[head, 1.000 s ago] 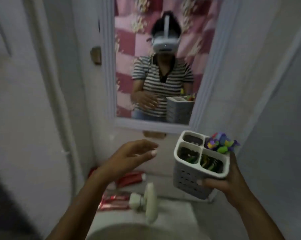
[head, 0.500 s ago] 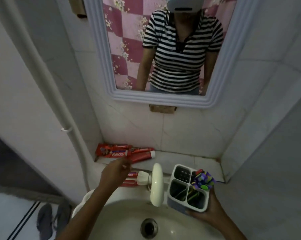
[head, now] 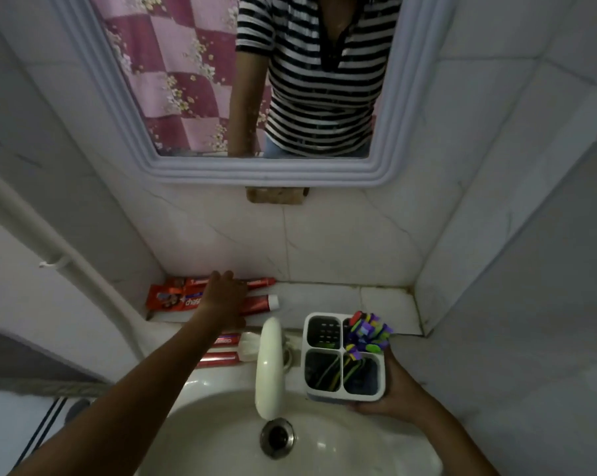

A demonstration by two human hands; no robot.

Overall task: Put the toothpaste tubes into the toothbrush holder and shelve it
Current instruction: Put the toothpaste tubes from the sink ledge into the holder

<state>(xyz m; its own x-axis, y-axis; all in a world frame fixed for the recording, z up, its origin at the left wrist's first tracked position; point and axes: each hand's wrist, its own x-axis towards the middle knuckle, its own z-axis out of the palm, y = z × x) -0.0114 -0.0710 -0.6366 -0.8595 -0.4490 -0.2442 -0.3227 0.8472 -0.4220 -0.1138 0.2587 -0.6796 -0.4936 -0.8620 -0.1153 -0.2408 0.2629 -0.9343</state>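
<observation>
While your right hand (head: 398, 395) grips the white toothbrush holder (head: 345, 357) over the sink (head: 376, 451), brushes crowding three of its four compartments and one empty, your left hand (head: 223, 300) lies flat and unclenched on the red toothpaste tubes (head: 173, 297) along the ledge (head: 341, 297), two more tubes (head: 221, 350) beside the tap (head: 269, 365).

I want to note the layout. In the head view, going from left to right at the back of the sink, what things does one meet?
Toothpaste tubes → white tap → toothbrush holder → right hand holding it.
</observation>
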